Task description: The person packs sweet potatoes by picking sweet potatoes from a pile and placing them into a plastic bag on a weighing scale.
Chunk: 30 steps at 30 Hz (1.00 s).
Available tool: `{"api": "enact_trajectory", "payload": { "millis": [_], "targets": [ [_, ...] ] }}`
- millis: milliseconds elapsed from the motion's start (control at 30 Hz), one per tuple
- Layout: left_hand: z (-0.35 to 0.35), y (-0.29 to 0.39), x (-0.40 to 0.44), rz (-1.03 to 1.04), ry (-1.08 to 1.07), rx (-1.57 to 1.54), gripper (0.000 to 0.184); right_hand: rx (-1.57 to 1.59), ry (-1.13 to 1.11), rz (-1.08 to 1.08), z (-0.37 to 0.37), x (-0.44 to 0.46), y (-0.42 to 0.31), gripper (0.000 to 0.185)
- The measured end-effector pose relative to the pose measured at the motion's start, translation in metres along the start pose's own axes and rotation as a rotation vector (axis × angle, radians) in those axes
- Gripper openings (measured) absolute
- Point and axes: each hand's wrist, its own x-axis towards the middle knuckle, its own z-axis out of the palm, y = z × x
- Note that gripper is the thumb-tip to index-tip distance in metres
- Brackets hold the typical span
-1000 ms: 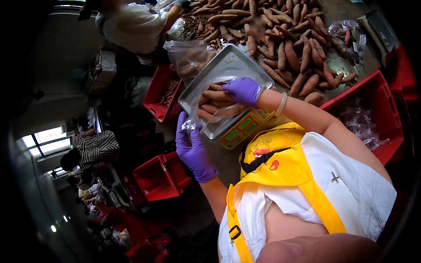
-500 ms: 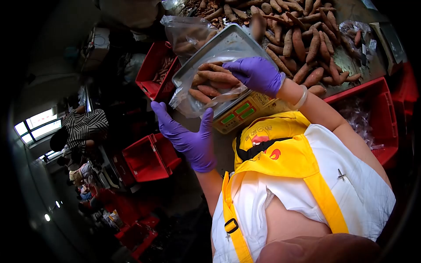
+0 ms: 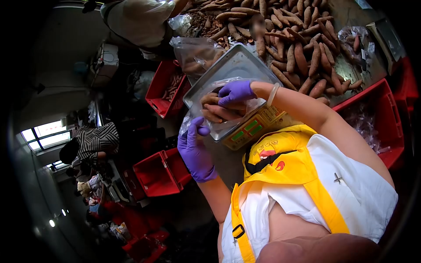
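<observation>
Both my hands wear purple gloves. My left hand (image 3: 195, 151) is at the near left corner of the scale's metal tray (image 3: 202, 90), its fingers pinched on the edge of a clear plastic bag (image 3: 185, 125). Several sweet potatoes (image 3: 222, 112) lie in the open bag on the tray. My right hand (image 3: 236, 92) reaches over them from the right, fingers bent down onto the sweet potatoes; its fingertips are partly hidden. The scale's green display (image 3: 250, 126) faces me.
A large pile of sweet potatoes (image 3: 302, 52) covers the table beyond the scale. Another filled bag (image 3: 197, 55) stands left of the tray. Red crates (image 3: 157, 175) are at the left, and one with plastic bags (image 3: 390, 115) at the right. A person (image 3: 136, 24) works at the upper left.
My left hand was spread open beside the bag half a second ago; its fingers have now closed on the bag's edge. My right hand has moved left over the sweet potatoes.
</observation>
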Motion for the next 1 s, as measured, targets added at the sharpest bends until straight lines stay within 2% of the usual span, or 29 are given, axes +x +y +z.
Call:
{"api": "enact_trajectory", "payload": {
  "millis": [67,100,133,167,233,300,333,400,433,500,600,633,700,833,1000],
  "targets": [
    [-0.01,-0.007,0.007,-0.011,-0.075,-0.158,0.028,0.254,0.051,-0.183,-0.008,0.002,0.0,0.05],
    [-0.012,-0.006,0.008,-0.006,-0.128,-0.16,0.034,-0.008,0.115,-0.099,-0.016,-0.001,0.001,0.044],
    [-0.012,-0.004,0.008,-0.006,-0.128,-0.165,0.034,-0.013,0.115,-0.096,-0.02,-0.006,0.001,0.044],
    [-0.012,-0.001,0.006,-0.021,-0.133,-0.179,0.034,-0.187,0.201,-0.124,-0.023,-0.017,0.0,0.04],
    [-0.006,0.007,0.004,-0.039,-0.081,-0.222,0.032,-0.57,0.236,-0.028,-0.031,-0.05,-0.01,0.031],
    [-0.012,0.005,0.006,-0.068,-0.091,-0.247,0.033,-0.772,0.313,-0.082,-0.007,-0.065,0.015,0.032],
    [-0.013,0.004,0.007,-0.09,-0.102,-0.27,0.033,-0.773,0.309,-0.075,0.001,-0.084,0.01,0.032],
    [-0.011,0.005,0.008,-0.089,-0.106,-0.276,0.034,-0.624,0.557,-0.394,0.012,-0.121,-0.009,0.031],
    [-0.009,0.005,0.009,-0.094,-0.119,-0.285,0.033,-0.625,0.557,-0.387,0.014,-0.125,-0.009,0.031],
    [-0.008,0.003,0.01,-0.104,-0.132,-0.296,0.033,-0.761,0.759,-0.336,0.016,-0.131,-0.006,0.031],
    [-0.008,-0.001,0.013,-0.097,-0.22,-0.246,0.034,-0.793,0.696,-0.295,0.014,-0.125,-0.005,0.032],
    [-0.005,0.001,0.014,-0.102,-0.233,-0.232,0.034,-0.735,0.614,-0.41,0.015,-0.109,-0.015,0.031],
    [-0.002,0.002,0.014,-0.098,-0.248,-0.222,0.034,-0.687,0.663,-0.65,0.019,-0.066,-0.006,0.032],
    [-0.003,0.002,0.013,-0.112,-0.232,-0.221,0.033,-0.67,0.71,-0.81,0.009,-0.015,-0.016,0.035],
    [-0.008,0.006,0.01,-0.112,-0.137,-0.287,0.032,-0.338,0.37,-0.626,0.0,-0.013,-0.026,0.034]
  ]
}}
